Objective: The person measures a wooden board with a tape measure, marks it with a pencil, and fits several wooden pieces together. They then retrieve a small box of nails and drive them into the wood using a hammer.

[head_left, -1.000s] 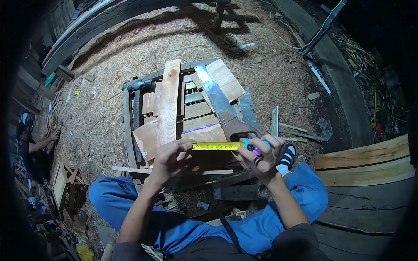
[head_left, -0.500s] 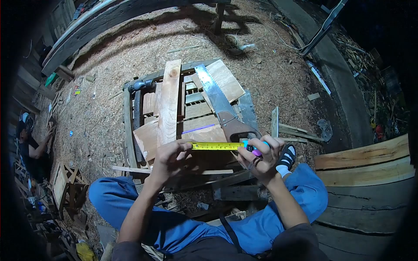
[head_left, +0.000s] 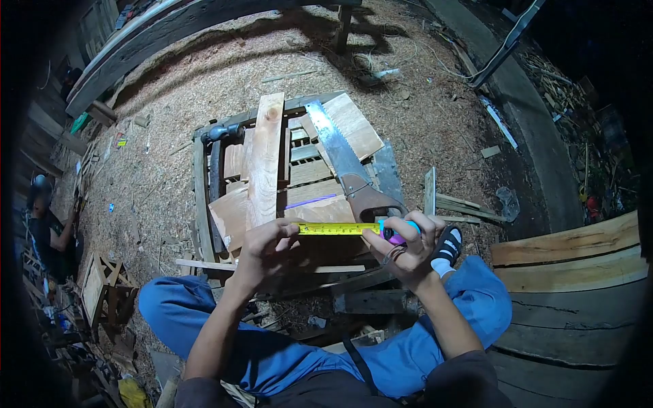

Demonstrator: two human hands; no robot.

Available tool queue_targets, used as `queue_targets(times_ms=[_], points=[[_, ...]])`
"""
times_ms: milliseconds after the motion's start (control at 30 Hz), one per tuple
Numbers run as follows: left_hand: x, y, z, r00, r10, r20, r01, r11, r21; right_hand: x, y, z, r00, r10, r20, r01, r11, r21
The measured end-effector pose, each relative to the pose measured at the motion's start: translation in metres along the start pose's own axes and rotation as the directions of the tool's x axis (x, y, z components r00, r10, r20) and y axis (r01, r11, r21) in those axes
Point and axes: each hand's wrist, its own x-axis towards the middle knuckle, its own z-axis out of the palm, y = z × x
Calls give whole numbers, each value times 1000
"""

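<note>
A tape measure is stretched level between my hands, its yellow blade partly drawn out. My left hand pinches the blade's free end. Wrapped round the blue and purple case is my right hand, with a finger near where the blade comes out. Just beyond, on a low slatted wooden stand, lie a long pale board, a handsaw with a brown handle, a hammer and a thin purple stick-like item. Several flat wood pieces lie among them.
A long heavy beam crosses the far side. Thick planks lie at the right. At the left edge a person sits near a wooden frame. Shavings cover the ground.
The tape and both hands stay nearly in place, with a slight shift of my right fingers on the case. The person at the left has changed posture a little.
</note>
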Motion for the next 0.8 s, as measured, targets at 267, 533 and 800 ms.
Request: queue_targets(times_ms=[267, 533, 800], points=[[-6, 4, -3, 987, -159, 32, 161, 982, -101, 7, -6, -1, 999, 29, 29, -29, 999, -15], [-4, 9, -7, 981, -182, 73, 184, 982, -33, 14, -15, -4, 997, 54, 62, -52, 998, -34], [7, 11, -2, 1000, -12, -25, 12, 1000, 3, 14, -17, -4, 994, 73, 79, -70, 997, -41]])
